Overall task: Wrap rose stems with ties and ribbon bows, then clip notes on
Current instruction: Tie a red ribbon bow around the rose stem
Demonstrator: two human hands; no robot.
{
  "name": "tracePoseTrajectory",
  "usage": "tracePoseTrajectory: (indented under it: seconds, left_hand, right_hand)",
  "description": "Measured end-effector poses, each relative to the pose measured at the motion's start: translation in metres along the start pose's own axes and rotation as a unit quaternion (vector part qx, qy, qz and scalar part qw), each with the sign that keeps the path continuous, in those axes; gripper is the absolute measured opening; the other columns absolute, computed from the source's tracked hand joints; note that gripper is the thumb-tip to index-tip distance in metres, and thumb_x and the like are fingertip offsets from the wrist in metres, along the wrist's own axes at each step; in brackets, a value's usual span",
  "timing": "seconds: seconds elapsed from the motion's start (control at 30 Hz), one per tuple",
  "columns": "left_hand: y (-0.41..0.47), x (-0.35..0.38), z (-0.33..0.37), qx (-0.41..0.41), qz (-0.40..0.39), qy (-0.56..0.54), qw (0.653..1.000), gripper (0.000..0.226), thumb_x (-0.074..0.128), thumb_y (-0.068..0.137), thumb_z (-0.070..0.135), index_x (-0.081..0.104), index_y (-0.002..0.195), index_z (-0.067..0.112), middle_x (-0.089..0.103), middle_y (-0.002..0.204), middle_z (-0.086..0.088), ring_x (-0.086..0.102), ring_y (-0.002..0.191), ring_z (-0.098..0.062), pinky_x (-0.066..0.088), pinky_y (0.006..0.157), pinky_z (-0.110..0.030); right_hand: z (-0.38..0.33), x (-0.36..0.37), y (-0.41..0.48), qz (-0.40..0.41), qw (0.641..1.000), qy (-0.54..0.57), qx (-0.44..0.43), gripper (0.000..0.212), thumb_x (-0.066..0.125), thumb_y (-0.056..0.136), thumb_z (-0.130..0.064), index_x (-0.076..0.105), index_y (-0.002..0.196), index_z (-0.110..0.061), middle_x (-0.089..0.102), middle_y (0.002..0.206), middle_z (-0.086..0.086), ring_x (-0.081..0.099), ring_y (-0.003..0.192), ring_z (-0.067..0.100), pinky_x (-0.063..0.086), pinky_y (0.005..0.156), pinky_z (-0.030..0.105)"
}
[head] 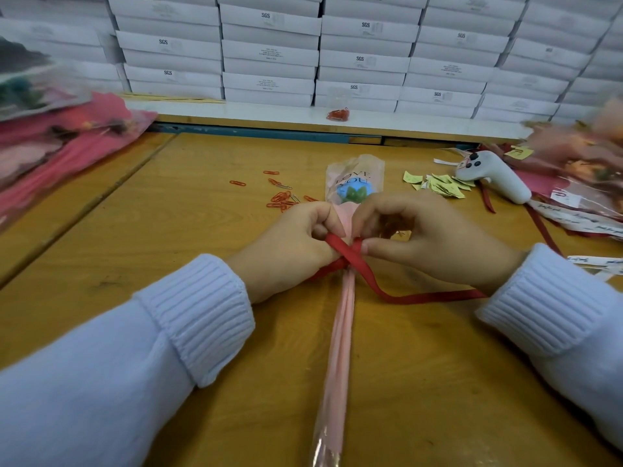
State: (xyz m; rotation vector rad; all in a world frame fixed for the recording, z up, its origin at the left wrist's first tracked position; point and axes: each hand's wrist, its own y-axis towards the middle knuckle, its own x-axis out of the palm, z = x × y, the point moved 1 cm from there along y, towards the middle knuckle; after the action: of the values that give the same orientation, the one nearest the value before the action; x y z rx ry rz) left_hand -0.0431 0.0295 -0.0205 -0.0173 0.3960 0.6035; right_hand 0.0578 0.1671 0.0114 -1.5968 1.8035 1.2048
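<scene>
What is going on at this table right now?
A person is tying a red ribbon around the stem of a single wrapped rose that lies on the wooden table. The left hand and the right hand both pinch the ribbon where it crosses the pink sleeve, and one tail trails off to the right. No finished bow shows yet. Orange paper clips and yellow notes lie further back, untouched.

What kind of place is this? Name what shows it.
Likely a packing workshop for gift roses: white cartons stacked behind the bench, heaps of wrapped flowers at both sides, loose paper clips and note slips.
</scene>
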Motion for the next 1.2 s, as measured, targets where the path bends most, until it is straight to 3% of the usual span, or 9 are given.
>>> tracePoseTrajectory:
  seconds: [0.17,0.27,0.37,0.47,0.53,0.73,0.87,1.03,1.2]
  left_hand:
    - [-0.001,-0.001,0.000,0.004,-0.018,-0.003,1.000,0.017,0.060,0.087,-0.004,0.054,0.080,0.010,0.071,0.081,-0.018,0.065,0.065,-0.022,0.049,0.052,-0.022]
    - [-0.001,-0.001,0.002,0.023,-0.010,0.007,1.000,0.018,0.065,0.085,-0.001,0.053,0.081,0.012,0.072,0.080,-0.012,0.071,0.075,-0.028,0.059,0.067,-0.040]
    - [-0.005,0.001,0.006,0.059,-0.007,0.031,0.998,0.020,0.069,0.083,0.007,0.051,0.089,0.013,0.071,0.081,-0.010,0.070,0.077,-0.025,0.058,0.071,-0.044]
    - [-0.007,0.004,0.008,0.090,-0.006,0.053,0.994,0.023,0.068,0.083,0.005,0.048,0.092,0.014,0.070,0.082,-0.007,0.069,0.079,-0.022,0.057,0.072,-0.042]
    - [-0.009,0.005,0.009,0.097,-0.003,0.063,0.993,0.020,0.066,0.083,0.002,0.051,0.089,0.015,0.069,0.082,-0.005,0.069,0.077,-0.020,0.057,0.070,-0.040]
    - [-0.010,0.005,0.010,0.090,0.000,0.072,0.993,0.018,0.070,0.081,0.002,0.061,0.083,0.017,0.068,0.073,0.002,0.067,0.069,-0.010,0.055,0.066,-0.021]
    - [-0.010,0.006,0.010,0.079,0.010,0.086,0.993,0.016,0.073,0.078,0.004,0.069,0.087,0.016,0.069,0.078,0.003,0.066,0.072,-0.009,0.055,0.070,-0.018]
    - [-0.012,0.007,0.013,0.108,0.035,0.191,0.975,0.015,0.072,0.081,0.014,0.074,0.093,0.023,0.069,0.086,0.012,0.062,0.084,-0.002,0.051,0.080,-0.020]
    - [-0.012,0.011,0.012,0.113,0.024,0.226,0.967,0.010,0.065,0.087,0.014,0.072,0.087,0.021,0.066,0.086,0.009,0.059,0.083,-0.003,0.046,0.076,-0.019]
  right_hand:
    - [0.000,0.002,0.001,0.043,0.999,-0.004,0.003,0.009,0.064,0.085,-0.005,0.061,0.081,-0.013,0.061,0.072,-0.002,0.058,0.067,0.010,0.050,0.065,0.029]
    - [0.002,0.006,0.004,0.082,0.990,0.079,0.085,0.009,0.058,0.090,-0.009,0.058,0.081,-0.006,0.061,0.068,0.001,0.056,0.061,0.010,0.048,0.062,0.030]
    - [0.002,0.012,0.005,0.062,0.967,0.188,0.162,0.014,0.053,0.094,-0.012,0.057,0.084,-0.004,0.063,0.069,0.019,0.054,0.055,0.016,0.042,0.052,0.031]
    - [0.004,0.018,0.004,0.026,0.945,0.258,0.197,0.010,0.050,0.095,-0.007,0.056,0.090,-0.002,0.062,0.061,0.007,0.053,0.047,0.008,0.038,0.042,0.018]
    - [0.006,0.019,0.004,0.009,0.939,0.274,0.207,0.009,0.047,0.096,-0.004,0.054,0.092,-0.002,0.062,0.056,-0.001,0.055,0.045,0.008,0.040,0.041,0.017]
    - [0.007,0.019,0.005,-0.001,0.936,0.269,0.226,0.015,0.043,0.097,-0.003,0.052,0.086,-0.006,0.062,0.054,0.005,0.058,0.043,0.010,0.048,0.042,0.017]
    - [0.009,0.018,0.005,-0.013,0.940,0.248,0.232,0.017,0.043,0.096,-0.001,0.053,0.083,-0.007,0.060,0.050,0.000,0.053,0.038,0.008,0.042,0.037,0.015]
    - [0.010,0.017,0.005,0.001,0.934,0.252,0.252,0.018,0.042,0.095,0.001,0.050,0.081,-0.006,0.057,0.046,0.000,0.052,0.036,0.009,0.041,0.036,0.016]
    - [0.008,0.012,0.004,-0.023,0.938,0.249,0.241,0.011,0.046,0.094,0.002,0.053,0.088,-0.004,0.060,0.050,0.003,0.054,0.039,0.011,0.044,0.038,0.017]
